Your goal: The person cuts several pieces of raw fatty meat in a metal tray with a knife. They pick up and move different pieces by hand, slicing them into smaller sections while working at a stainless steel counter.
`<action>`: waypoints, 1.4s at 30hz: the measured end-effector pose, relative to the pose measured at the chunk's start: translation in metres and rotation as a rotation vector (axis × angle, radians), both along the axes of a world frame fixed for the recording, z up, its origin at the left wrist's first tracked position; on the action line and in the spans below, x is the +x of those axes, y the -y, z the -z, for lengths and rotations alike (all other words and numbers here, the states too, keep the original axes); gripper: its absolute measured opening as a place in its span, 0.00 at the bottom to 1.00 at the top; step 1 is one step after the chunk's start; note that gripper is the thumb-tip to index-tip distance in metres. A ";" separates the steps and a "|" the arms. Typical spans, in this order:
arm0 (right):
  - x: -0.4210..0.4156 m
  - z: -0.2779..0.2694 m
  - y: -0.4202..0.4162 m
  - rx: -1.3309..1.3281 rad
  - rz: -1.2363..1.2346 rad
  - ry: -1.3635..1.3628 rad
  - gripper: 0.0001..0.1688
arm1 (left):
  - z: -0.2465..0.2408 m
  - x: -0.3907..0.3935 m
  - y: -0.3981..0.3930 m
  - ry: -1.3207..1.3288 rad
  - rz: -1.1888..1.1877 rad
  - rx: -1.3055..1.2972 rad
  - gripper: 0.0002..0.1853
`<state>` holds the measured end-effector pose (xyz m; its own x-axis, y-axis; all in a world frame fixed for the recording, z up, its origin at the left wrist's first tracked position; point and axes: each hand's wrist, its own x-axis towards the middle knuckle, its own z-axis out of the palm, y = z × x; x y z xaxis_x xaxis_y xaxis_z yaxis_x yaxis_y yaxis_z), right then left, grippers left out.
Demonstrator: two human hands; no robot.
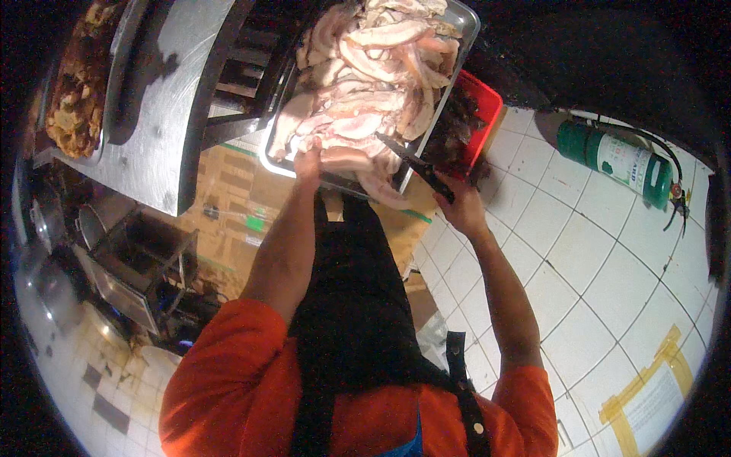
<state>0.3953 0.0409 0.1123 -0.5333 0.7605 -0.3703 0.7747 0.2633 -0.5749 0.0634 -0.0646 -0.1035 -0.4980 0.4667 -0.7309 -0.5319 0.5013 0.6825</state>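
Many pale, raw-looking meat strips [382, 103] fill a clear-rimmed rectangular tray [467, 25] in front of me. My left hand [308, 161] reaches over the tray's near left corner. Its fingers touch the meat beside a smooth strip [345, 160] at the near end; glare hides whether they grip it. In my right hand [462, 205] is a dark pointed hand tool [420, 167], a knife or scissors by its outline. The tool slants across the tray's right rim, its tip above the strips. One limp strip [385, 191] hangs over the near rim.
Right of the tray stands a red basin [482, 128] with dark contents. A green fire extinguisher [617, 163] is against white tiles [582, 257]. At left are a metal counter [171, 97] and a tray of browned food [71, 120]. Cardboard [228, 188] lies below.
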 end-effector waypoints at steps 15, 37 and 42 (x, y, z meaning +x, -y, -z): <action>0.030 0.064 0.026 0.055 0.036 -0.107 0.31 | 0.000 0.006 -0.008 0.294 -0.168 -0.116 0.36; -0.066 -0.124 -0.034 0.291 -0.177 0.360 0.23 | -0.065 0.012 -0.006 0.335 -0.145 0.068 0.32; -0.097 -0.130 -0.052 0.244 -0.251 0.365 0.17 | -0.012 0.014 0.016 0.227 -0.074 0.186 0.32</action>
<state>0.2979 0.0933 0.2426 -0.5794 0.7135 -0.3940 0.8095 0.5600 -0.1765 0.0778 -0.0804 -0.0912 -0.3691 0.5713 -0.7331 -0.7121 0.3331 0.6181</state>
